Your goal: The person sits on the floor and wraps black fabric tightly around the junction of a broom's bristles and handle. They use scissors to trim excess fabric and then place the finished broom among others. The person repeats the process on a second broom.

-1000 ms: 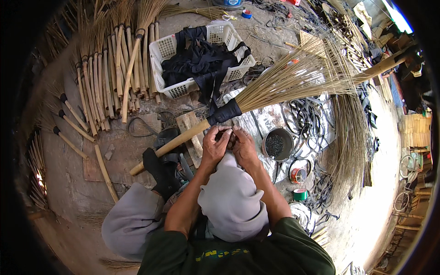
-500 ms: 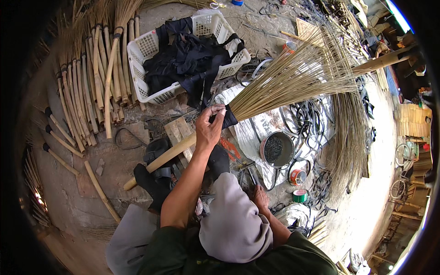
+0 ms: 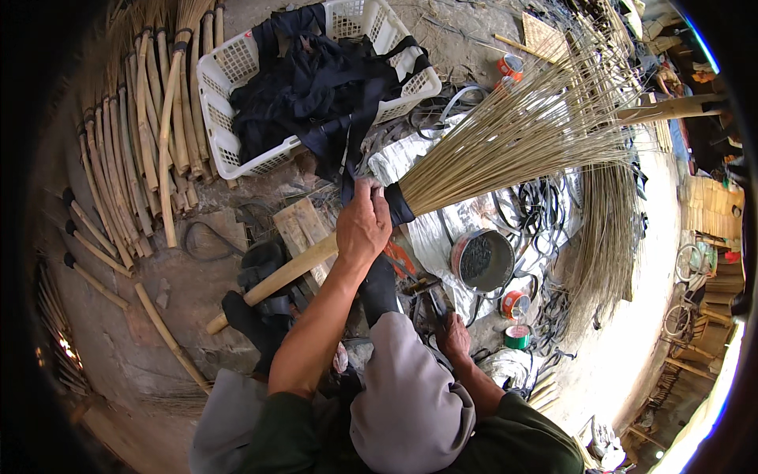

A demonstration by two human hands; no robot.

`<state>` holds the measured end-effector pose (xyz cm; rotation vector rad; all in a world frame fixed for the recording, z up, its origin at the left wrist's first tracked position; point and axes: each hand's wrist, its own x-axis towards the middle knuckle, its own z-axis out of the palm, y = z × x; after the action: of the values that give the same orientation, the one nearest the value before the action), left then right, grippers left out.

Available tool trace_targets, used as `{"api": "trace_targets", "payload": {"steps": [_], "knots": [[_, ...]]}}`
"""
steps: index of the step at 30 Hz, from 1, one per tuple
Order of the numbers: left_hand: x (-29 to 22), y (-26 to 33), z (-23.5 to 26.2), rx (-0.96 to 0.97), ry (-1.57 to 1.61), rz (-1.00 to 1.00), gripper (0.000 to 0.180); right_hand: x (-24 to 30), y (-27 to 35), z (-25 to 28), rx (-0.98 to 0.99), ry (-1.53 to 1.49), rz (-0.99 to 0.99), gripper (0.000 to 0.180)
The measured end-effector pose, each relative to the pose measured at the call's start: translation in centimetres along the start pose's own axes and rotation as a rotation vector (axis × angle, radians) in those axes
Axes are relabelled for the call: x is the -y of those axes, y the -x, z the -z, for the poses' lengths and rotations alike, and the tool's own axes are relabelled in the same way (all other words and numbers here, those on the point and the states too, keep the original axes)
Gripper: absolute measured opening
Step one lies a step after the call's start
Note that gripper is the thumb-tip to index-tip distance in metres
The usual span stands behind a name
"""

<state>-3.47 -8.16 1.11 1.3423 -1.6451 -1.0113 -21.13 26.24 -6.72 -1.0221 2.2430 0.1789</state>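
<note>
One broom (image 3: 442, 178) lies slantwise across the middle of the ground, its pale wooden handle (image 3: 272, 280) running down-left and its straw head (image 3: 521, 134) fanning up-right over a silvery sheet (image 3: 442, 229). A black band (image 3: 397, 204) binds the straws where they meet the handle. The straws are thin, tan and straight, tight at the band and widely spread at their tips.

Two hands are in view, well apart. The left hand (image 3: 363, 225) is clamped over the handle just beside the black band. The right hand (image 3: 454, 336) rests low, near the knee, fingers closed on a dark tool (image 3: 437, 304) (its kind cannot be told).

One white basket (image 3: 217, 118), lattice-walled, stands above the broom and holds black cloth (image 3: 308, 87). One round pot (image 3: 483, 261) with dark contents sits on the sheet below the straw head. Three tape rolls are visible: two red ones (image 3: 515, 303) (image 3: 512, 65) and one green one (image 3: 517, 337). Bamboo poles (image 3: 150, 134), more than ten (exact number uncertain), lie stacked at the left. A second mass of loose straw (image 3: 608, 229) hangs at the right. Black loops of strap (image 3: 545, 205) lie between the two.
</note>
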Motion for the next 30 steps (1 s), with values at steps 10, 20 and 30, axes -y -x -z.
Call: {"api": "trace_targets", "payload": {"steps": [10, 20, 30], "knots": [[0.3, -4.6, 2.5, 0.086, 0.211, 0.143, 0.017, 0.8, 0.3, 2.6, 0.661, -0.989, -0.428, 0.035], [-1.4, -1.6, 2.4, 0.064, 0.202, -0.288, 0.012, 3.1, 2.1, 2.2, 0.431, -1.005, -0.288, 0.049], [-1.9, -1.9, 2.5, 0.06, 0.043, -0.421, 0.012, 3.9, 4.0, 3.8, 0.126, -0.808, 0.038, 0.047]]}}
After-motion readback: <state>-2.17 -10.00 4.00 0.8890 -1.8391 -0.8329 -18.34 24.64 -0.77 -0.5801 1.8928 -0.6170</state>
